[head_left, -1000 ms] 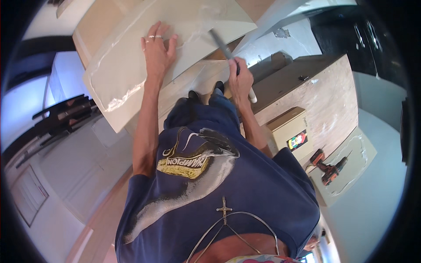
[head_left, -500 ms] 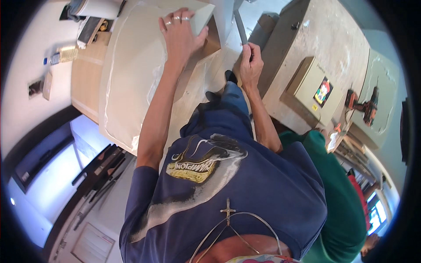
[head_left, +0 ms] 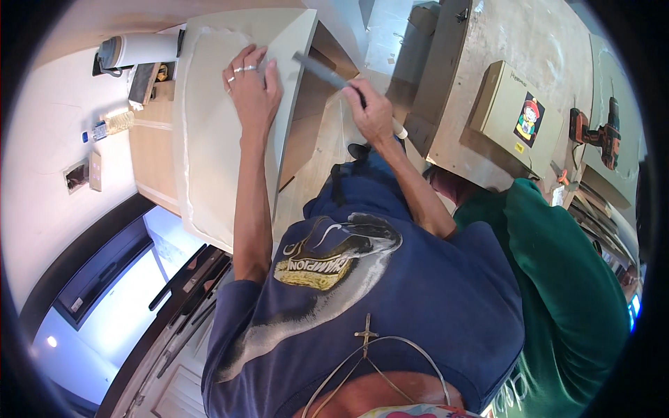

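My left hand (head_left: 253,94), with rings on its fingers, rests on a beige laminate panel (head_left: 209,167), its fingers apart and slightly bent, gripping nothing. A white line runs along the panel's far-left margin. In my right hand (head_left: 373,113) is a long, flat, dark file (head_left: 322,71) with a light handle end (head_left: 399,130) showing below the fist. The file points up and left, its tip near the panel's right edge. Whether the tip touches that edge I cannot tell. Beneath the edge, the open side of a wooden cabinet (head_left: 306,118) shows.
To the right stands a worktop (head_left: 512,31) carrying a beige box (head_left: 498,115) with a cartoon sticker, a cordless drill (head_left: 599,132) and orange-handled scissors (head_left: 561,174). A person in a green sweatshirt (head_left: 557,279) is close on my right. A plastic bottle (head_left: 108,127) is at the left.
My left hand has moved from the panel's corner edge to lie flatter on its surface. My right hand has lifted and swung the file leftward toward the panel edge. The view has shifted slightly.
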The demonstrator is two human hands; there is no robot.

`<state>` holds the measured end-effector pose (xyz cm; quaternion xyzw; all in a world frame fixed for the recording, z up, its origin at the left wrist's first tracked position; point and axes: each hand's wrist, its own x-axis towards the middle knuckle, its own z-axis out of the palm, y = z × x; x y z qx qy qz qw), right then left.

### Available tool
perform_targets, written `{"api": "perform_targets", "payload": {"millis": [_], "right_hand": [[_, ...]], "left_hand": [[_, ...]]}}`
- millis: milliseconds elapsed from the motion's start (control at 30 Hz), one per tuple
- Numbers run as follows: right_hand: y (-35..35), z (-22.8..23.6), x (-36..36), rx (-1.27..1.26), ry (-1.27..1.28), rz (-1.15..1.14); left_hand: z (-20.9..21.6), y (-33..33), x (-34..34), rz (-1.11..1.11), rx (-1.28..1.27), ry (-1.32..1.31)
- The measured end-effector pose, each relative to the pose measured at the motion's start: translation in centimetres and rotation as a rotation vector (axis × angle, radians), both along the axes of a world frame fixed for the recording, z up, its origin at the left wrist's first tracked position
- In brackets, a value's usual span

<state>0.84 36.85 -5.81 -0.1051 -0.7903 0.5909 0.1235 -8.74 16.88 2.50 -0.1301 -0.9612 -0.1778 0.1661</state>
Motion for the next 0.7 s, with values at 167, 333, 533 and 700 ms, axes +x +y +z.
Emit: {"api": "perform_targets", "payload": {"millis": [167, 333, 533, 700], "right_hand": [[-1.8, -0.1, -4.2, 0.019, 0.073, 0.068], [0.1, 0.5, -9.9, 0.072, 0.056, 0.08], [0.4, -1.1, -9.2, 0.065, 0.104, 0.123], [1.5, -0.5, -12.0, 0.103, 0.093, 0.111]], "left_hand": [[0.1, -0.8, 0.5, 0.006, 0.015, -0.002], [-0.4, -0.5, 0.3, -0.005, 0.026, -0.031], [0.6, -0.4, 0.2, 0.01, -0.004, -0.053], [0.2, -5.0, -1.0, 0.059, 0.183, 0.039]]}}
